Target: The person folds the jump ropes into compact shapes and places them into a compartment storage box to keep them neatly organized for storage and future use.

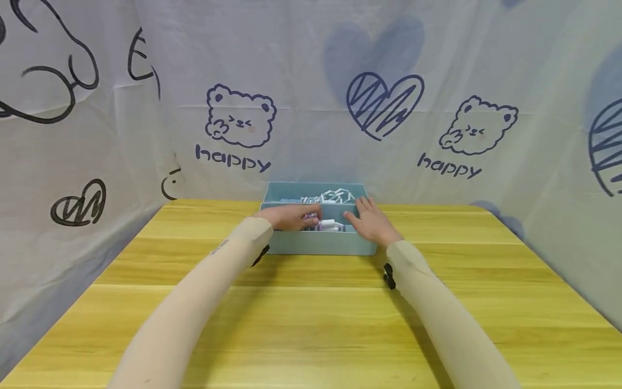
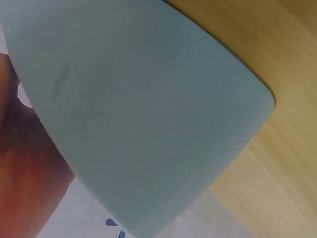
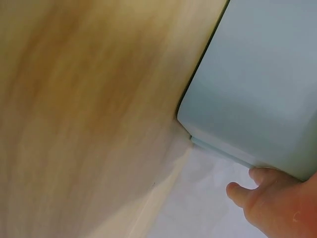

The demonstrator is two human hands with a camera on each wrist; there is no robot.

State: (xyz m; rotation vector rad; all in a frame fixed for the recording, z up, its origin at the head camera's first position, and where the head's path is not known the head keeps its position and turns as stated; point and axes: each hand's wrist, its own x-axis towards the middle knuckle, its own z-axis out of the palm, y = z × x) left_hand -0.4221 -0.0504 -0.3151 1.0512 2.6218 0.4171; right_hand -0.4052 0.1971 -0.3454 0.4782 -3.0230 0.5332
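Observation:
A light blue two-compartment bin stands at the far edge of the wooden table. My left hand reaches over its left side into the front compartment, fingers bent beside small white and purple items. Whether they grip any is too small to tell. My right hand lies on the bin's right rim with its fingers extended. White linked or looped pieces lie in the rear compartment. Up close, the bin's wall hides most of the left hand in the left wrist view; right-hand fingers show at the bin's edge.
The yellow wood-grain table stretches from the bin toward me. Directly behind the bin hangs a pale cloth printed with bears and hearts, which also runs along both sides of the table.

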